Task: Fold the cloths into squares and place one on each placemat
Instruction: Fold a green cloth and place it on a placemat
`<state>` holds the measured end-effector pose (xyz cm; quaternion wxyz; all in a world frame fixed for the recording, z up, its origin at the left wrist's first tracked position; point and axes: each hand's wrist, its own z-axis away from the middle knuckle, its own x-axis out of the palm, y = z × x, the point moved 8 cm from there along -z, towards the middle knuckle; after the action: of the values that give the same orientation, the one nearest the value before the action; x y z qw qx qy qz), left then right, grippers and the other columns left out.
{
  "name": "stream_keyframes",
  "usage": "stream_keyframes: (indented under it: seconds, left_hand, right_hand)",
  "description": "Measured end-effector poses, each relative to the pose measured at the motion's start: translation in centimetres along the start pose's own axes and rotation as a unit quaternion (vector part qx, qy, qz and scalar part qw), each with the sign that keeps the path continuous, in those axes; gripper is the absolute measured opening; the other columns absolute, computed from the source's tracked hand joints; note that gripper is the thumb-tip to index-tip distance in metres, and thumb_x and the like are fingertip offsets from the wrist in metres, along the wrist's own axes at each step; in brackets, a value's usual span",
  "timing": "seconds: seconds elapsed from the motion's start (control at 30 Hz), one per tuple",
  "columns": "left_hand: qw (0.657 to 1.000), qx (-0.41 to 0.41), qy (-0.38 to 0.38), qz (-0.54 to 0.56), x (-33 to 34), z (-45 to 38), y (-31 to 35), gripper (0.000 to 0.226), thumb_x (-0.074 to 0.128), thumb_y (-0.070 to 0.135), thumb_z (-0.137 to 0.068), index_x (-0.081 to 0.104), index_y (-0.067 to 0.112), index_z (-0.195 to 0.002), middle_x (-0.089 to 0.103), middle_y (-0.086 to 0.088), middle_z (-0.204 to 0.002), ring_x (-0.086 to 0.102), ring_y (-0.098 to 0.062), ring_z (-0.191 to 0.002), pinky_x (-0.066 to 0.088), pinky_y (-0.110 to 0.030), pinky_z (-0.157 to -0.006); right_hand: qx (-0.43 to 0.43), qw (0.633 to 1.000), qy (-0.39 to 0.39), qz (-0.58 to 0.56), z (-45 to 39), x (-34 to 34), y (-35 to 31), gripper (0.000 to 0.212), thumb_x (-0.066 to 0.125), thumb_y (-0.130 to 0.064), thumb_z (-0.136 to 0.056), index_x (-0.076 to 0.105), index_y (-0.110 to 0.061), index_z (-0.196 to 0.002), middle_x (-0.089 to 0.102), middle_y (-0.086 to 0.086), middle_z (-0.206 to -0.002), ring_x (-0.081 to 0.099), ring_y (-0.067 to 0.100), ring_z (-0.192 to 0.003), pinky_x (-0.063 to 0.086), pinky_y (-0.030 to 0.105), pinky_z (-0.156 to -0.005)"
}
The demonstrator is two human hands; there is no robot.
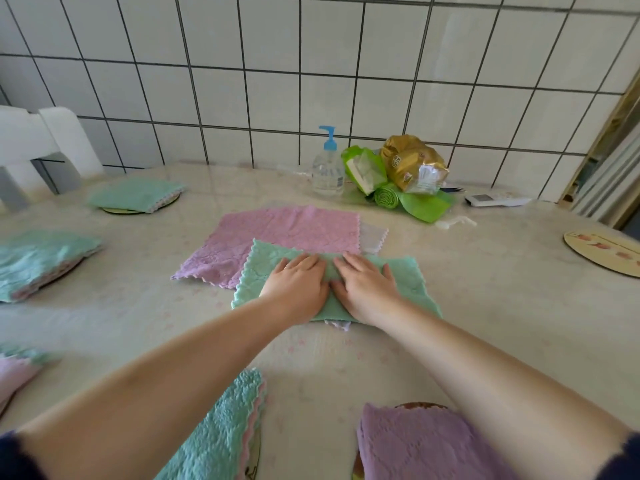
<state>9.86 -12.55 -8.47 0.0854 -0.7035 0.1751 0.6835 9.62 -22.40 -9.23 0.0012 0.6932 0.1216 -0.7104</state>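
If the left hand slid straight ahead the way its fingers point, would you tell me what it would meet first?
Probably the pink cloth. The left hand lies flat on the green cloth, fingers pointing away toward the wall; just past that cloth's far edge lies the pink one. The pump bottle stands well beyond.

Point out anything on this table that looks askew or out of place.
The folded green cloth on the far-left placemat sits off-centre, leaving the mat's right rim showing. The placemat at far right is bare. Nothing looks spilled or damaged; both hands press flat on a half-folded green cloth.
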Motion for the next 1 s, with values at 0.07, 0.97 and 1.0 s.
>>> stream_keyframes:
  seconds: [0.07,0.97,1.0]
  left_hand:
    - [1.0,-0.017,-0.007,-0.008,0.1,0.3,-0.9,0.058,0.022,0.043,-0.098,0.015,0.014,-0.148,0.013,-0.001,-0.157,0.006,-0.017,-0.145,0.004,-0.039,-0.119]
    - [0.979,0.157,0.1,-0.077,-4.0,6.6,3.2,0.031,0.047,0.037,-0.091,0.06,0.028,-0.118,0.061,0.007,-0.113,0.054,-0.018,-0.109,0.039,-0.034,-0.093]
    - [0.978,0.161,0.102,-0.083,-3.7,6.4,3.3,0.029,0.048,0.033,-0.09,0.061,0.027,-0.116,0.061,0.006,-0.11,0.055,-0.018,-0.106,0.041,-0.034,-0.091]
  right_hand:
    - [0.009,1.0,-0.004,0.011,0.4,0.0,1.1,0.062,0.02,-0.054,-0.095,0.007,-0.024,-0.149,0.003,-0.003,-0.158,0.002,0.015,-0.145,0.002,0.051,-0.116]
    - [-0.042,0.997,0.003,-0.064,-3.6,-4.9,-0.8,0.034,0.043,-0.021,-0.097,0.054,-0.015,-0.128,0.054,0.005,-0.135,0.052,0.024,-0.12,0.039,0.032,-0.098]
    - [-0.04,0.997,-0.004,-0.065,-3.9,-4.5,-1.0,0.034,0.043,-0.02,-0.097,0.055,-0.014,-0.128,0.055,0.005,-0.134,0.053,0.024,-0.119,0.04,0.032,-0.098]
